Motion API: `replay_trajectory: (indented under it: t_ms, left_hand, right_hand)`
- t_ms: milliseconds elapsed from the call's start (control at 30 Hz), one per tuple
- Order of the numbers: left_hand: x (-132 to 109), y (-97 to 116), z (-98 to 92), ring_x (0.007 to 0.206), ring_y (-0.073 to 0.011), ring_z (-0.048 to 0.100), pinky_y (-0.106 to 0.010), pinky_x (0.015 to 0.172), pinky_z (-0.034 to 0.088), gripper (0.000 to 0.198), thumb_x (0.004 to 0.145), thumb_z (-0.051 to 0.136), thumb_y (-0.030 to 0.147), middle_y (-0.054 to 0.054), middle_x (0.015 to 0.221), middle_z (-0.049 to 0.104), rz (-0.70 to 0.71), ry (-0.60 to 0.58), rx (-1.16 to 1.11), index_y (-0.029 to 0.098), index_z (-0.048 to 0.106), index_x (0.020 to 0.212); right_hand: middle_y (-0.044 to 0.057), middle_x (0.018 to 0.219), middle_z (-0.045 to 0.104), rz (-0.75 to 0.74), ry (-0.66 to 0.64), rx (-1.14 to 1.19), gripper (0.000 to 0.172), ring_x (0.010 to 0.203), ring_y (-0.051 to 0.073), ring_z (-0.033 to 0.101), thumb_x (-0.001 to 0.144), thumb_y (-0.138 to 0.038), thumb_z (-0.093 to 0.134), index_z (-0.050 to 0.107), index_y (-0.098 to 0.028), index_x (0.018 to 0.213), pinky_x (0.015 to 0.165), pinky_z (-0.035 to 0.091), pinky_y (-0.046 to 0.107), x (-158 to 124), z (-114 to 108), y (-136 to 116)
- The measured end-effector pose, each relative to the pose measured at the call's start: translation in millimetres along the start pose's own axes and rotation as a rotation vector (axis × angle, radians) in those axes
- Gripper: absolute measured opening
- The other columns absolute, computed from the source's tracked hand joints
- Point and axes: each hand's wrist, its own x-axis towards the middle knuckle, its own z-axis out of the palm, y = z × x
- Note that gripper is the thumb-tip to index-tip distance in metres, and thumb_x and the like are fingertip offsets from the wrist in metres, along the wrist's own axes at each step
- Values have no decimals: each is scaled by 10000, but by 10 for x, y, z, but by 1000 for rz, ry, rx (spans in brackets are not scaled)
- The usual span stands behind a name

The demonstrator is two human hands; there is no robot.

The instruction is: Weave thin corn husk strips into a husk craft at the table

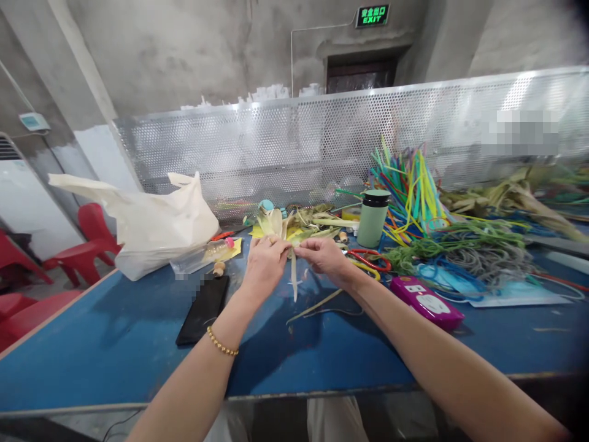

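Observation:
My left hand [267,261] has its fingers pinched around a bundle of pale dried husk leaves [272,222], which fan out above the knuckles. Close against it, my right hand [322,255] pinches the same piece at its lower part with thumb and forefinger. A narrow pale strip [294,279] hangs down from between the two hands toward the table. Small details at the fingertips are hidden by the fingers. Just right of my right hand lie scissors with red handles [370,259]. Loose thin husk strips [317,307] rest on the blue table [138,344] below.
A white plastic bag [156,221] and a black phone [202,310] are at left. A green tumbler [372,220], colourful plastic strips [416,190], green cords [473,245] and a purple packet [426,302] are at right. A perforated metal panel [257,153] borders the back.

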Motion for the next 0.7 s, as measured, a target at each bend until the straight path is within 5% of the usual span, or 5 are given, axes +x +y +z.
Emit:
replay_trajectory:
  t_ms: [333, 500, 700]
  left_hand:
    - [-2, 71, -12, 859, -227, 570, -378, 844, 334, 173, 902, 475, 203, -94, 855, 654, -52, -11, 49, 168, 628, 828]
    - [31, 43, 38, 683, -175, 530, -306, 694, 358, 103, 778, 555, 160, -33, 681, 613, -348, 27, -295, 184, 584, 682]
    - [57, 14, 46, 489, -119, 445, -265, 539, 326, 207, 692, 580, 213, 14, 470, 493, -702, -52, -811, 179, 525, 495]
  right_hand:
    - [-58, 516, 386, -155, 21, -159, 363, 486, 61, 295, 703, -478, 678, 546, -155, 601, 455, 219, 220, 20, 38, 78]
    - [-33, 560, 442, -309, 112, -322, 281, 540, 87, 340, 761, -407, 624, 584, -158, 637, 498, 257, 226, -3, 97, 74]
    - [-20, 575, 487, -298, 164, -363, 214, 544, 101, 385, 757, -355, 614, 619, -159, 672, 508, 294, 233, -34, 141, 47]
